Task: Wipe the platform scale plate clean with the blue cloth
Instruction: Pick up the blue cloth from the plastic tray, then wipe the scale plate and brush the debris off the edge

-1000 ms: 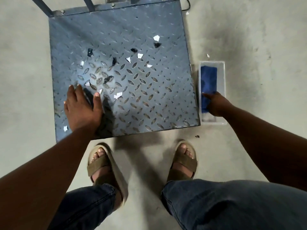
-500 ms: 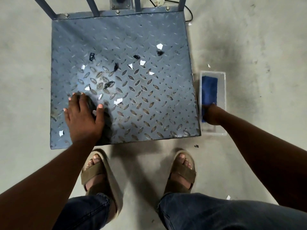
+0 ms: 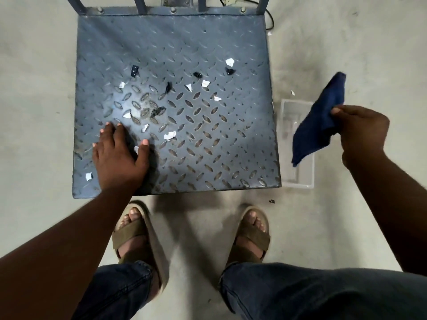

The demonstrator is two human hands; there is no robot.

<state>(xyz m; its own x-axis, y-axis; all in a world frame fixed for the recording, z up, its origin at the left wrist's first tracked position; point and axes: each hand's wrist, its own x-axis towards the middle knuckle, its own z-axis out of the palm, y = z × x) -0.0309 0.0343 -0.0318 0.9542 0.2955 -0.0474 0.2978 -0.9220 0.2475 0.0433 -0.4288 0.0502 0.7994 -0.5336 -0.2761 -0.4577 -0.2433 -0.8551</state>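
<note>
The grey-blue platform scale plate (image 3: pixel 231 139) with raised diamond tread lies on the concrete floor. Several white paper scraps (image 3: pixel 170 135) and black bits (image 3: pixel 134 71) are scattered over its middle. My left hand (image 3: pixel 117 158) rests flat on the plate's near left part, fingers spread. To the right of the plate, my right hand (image 3: pixel 361 132) pinches the dark blue cloth (image 3: pixel 318 121), which hangs in the air above a clear plastic tray (image 3: pixel 300 181).
The clear tray sits on the floor by the plate's right edge. Upright metal bars (image 3: pixel 138 4) and a cable (image 3: pixel 269 15) stand at the plate's far edge. My sandalled feet (image 3: pixel 134 234) stand just in front of the plate. Small scraps (image 3: pixel 271 201) lie on the floor.
My right hand has lifted the blue cloth out of the clear tray and raised it to the right. My left hand stays pressed on the plate.
</note>
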